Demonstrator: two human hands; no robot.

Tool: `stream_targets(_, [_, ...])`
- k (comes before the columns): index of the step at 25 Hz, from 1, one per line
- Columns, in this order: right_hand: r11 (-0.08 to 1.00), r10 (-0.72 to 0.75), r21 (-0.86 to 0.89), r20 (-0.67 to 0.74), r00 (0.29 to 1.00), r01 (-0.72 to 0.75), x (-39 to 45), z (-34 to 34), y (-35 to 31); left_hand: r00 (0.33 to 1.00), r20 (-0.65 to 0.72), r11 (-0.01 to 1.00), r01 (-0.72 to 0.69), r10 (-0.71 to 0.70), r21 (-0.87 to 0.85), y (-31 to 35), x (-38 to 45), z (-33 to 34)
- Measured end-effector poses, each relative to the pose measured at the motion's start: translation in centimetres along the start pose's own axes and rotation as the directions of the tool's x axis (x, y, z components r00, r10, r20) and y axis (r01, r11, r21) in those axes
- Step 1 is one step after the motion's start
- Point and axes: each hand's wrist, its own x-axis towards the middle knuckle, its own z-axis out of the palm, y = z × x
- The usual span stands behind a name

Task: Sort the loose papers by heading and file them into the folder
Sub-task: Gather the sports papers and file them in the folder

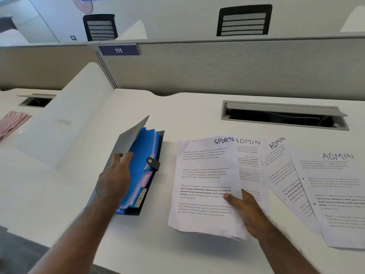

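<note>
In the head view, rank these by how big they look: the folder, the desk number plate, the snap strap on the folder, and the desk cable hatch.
Largest to smallest:
1. Folder and cable hatch: too close to call, and the folder lies nearer the camera.
2. Number plate; farther back, so it looks smaller than it is.
3. Snap strap.

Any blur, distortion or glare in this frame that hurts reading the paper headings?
Head view: the SPORTS sheet is sharp; the far-right ADMIN sheet is smeared but its heading is readable; wide-angle bending curves the desk edge; lighting is soft and even, no glare.
</note>
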Motion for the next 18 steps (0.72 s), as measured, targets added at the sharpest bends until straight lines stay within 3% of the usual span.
stream_targets(8, [1.0,0.004,-0.022,0.002,1.0,-0.004,0.2,0.59,-0.25,0.994,0.095,0.989,0.04,-0.054,0.144,0.24,0.11,0.5])
stream_targets(13, [0.999,-0.008,-0.031,-0.002,1.0,0.008,0.34,0.65,-0.23,1.0,-0.008,1.0,-0.012,0.012,-0.001,-0.11,-0.19,0.89])
stream_targets(18, [0.999,-0.001,-0.046,0.004,1.0,0.001,0.49,0.58,-0.04,0.999,0.035,0.999,-0.033,0.034,-0.033,-0.31,-0.43,0.63])
